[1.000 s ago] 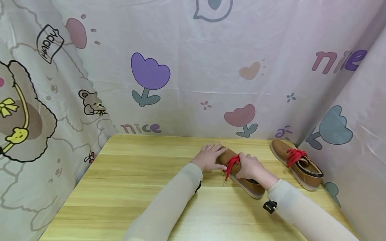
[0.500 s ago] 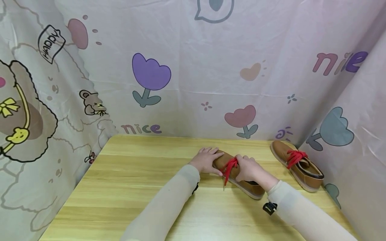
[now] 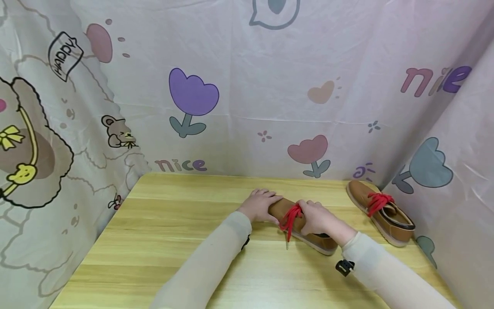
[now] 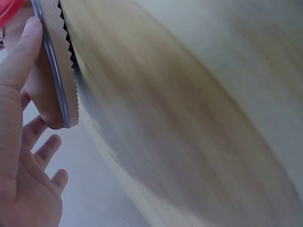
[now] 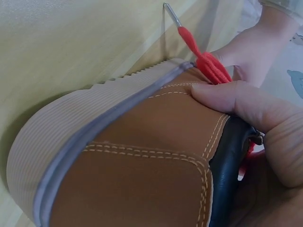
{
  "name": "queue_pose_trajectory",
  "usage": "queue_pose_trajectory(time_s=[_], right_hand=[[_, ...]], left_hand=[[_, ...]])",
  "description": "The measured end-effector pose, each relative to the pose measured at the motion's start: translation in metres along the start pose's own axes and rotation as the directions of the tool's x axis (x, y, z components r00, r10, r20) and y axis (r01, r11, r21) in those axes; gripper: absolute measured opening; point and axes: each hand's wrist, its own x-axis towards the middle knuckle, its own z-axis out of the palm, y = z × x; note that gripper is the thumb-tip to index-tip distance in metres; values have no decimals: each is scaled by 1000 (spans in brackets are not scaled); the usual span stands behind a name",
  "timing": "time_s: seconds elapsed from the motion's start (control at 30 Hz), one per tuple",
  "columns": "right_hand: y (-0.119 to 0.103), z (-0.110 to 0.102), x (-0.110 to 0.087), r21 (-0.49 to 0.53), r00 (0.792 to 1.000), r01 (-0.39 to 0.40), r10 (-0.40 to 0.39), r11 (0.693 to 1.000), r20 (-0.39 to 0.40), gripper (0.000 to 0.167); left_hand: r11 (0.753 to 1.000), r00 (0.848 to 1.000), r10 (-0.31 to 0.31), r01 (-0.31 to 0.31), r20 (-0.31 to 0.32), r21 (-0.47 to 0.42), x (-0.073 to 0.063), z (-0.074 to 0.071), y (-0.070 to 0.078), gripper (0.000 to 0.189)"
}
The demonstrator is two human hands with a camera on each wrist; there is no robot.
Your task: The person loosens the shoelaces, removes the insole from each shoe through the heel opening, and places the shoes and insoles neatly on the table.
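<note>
A brown leather shoe (image 3: pixel 281 209) with red laces (image 3: pixel 292 217) lies sole down on the wooden table, its toe pointing to the back left. My left hand (image 3: pixel 258 207) holds the toe, the thumb along the near side and the fingers round the far side. In the left wrist view, the thumb of my left hand (image 4: pixel 16 94) lies against the shoe above the pale ridged sole (image 4: pixel 64 61). My right hand (image 3: pixel 317 218) grips the shoe across its middle, behind the laces. Its thumb (image 5: pixel 222 97) presses the stitched side; its other fingers are mostly hidden.
A matching brown shoe (image 3: pixel 397 227) with tied red laces stands at the back right corner, close to the printed curtain (image 3: pixel 432 206). The wooden table (image 3: pixel 162 214) ends at the curtain behind and at the sides.
The toe of the held shoe has shifted left and slightly toward me, while its heel has hardly moved. My left hand has gone with it; my right hand has shifted slightly left.
</note>
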Motion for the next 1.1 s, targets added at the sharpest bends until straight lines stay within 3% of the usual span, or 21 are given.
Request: queue_pose_trajectory(time_s=[0.67,1.1], right_hand=[[-24,2,5,-4,992,124,-124,992,-5,76],[-38,4,13,-24,979,204,-204,979,5,73]], left_hand=[[996,1000,-1,4,-25,86,-33,-8,-16,86],[999,998,-3,5,-71,34,-58,-5,-33,85]])
